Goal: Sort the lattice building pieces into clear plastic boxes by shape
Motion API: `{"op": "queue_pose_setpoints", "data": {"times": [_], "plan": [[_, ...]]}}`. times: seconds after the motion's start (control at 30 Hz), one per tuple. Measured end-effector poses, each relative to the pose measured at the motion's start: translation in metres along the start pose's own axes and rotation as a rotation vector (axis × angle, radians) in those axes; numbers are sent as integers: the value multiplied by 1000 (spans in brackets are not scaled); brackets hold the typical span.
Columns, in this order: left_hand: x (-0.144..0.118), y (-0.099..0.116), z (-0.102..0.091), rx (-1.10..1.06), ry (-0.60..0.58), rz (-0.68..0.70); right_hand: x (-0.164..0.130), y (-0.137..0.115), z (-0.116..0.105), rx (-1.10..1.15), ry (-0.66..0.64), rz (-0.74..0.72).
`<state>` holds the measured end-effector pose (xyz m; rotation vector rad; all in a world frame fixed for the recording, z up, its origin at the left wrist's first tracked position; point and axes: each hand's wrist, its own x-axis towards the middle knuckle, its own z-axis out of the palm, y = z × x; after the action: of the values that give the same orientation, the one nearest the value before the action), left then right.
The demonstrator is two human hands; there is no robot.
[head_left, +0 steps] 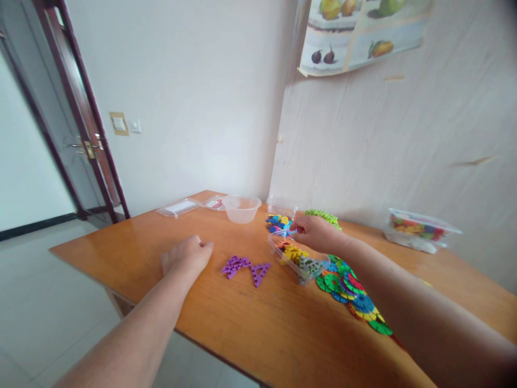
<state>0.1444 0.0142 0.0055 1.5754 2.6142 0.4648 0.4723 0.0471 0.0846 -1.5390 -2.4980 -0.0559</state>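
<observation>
A clear plastic tray [299, 264] held colourful toy pieces; the right hand [313, 233] pinched a small blue piece [290, 232]; the left hand [186, 257] rested loosely curled, empty, beside purple triangular pieces [245, 268].

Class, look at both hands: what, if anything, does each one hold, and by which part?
The left hand rests on the table, holding nothing. The right hand pinches a small blue piece at its edge, over the clear tray.

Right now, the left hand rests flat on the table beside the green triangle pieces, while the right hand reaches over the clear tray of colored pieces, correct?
Nearly. The triangle pieces near the left hand are purple, not green; the head view shows it. The rest holds: the left hand rests on the table, and the right hand reaches over the clear tray of colored pieces.
</observation>
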Motion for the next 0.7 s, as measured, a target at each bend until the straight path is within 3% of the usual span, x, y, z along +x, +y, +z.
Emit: {"op": "queue_pose_setpoints", "data": {"times": [0.2, 0.4, 0.7], "plan": [[2, -1, 4, -1, -1, -3, -16, -46, 4, 133, 0, -219], [-1, -2, 4, 6, 15, 17, -16, -96, 19, 44, -102, -410], [0, -1, 4, -6, 9, 3, 6, -135, 35, -108, -168, -506]]}}
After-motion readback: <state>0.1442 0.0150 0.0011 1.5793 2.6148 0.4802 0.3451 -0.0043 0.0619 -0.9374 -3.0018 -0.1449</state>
